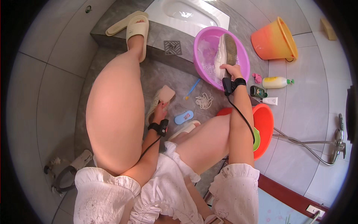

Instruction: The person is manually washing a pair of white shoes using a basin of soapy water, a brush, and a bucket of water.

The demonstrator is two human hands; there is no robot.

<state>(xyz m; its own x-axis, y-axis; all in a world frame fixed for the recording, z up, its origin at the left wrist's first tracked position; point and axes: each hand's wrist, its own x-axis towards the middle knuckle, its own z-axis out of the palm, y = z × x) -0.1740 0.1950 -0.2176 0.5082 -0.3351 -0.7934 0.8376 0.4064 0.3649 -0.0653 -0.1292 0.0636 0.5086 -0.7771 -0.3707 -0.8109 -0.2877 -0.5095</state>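
My right hand (232,70) grips a white shoe (221,57) by its near end, inside a purple basin (197,63) of sudsy water. The shoe lies tipped on its side, its brown-grey sole facing right. Low on the floor, my left hand (160,112) has its fingers closed on a pale flat piece (167,94); whether this is the tongue of the second shoe, I cannot tell. That second white shoe (151,108) is beside and partly under it. Nearby lie a blue toothbrush (193,88), white shoelaces (204,100) and a blue oval scrubbing brush (184,117).
An orange-yellow bucket (265,42) stands beyond the purple basin. Along the right wall are a pump bottle (274,82), a dark bottle (258,91) and a white tube (270,101). A red basin (267,126) sits by my right arm. A raised step edge (120,44) leads to a squat toilet (159,19).
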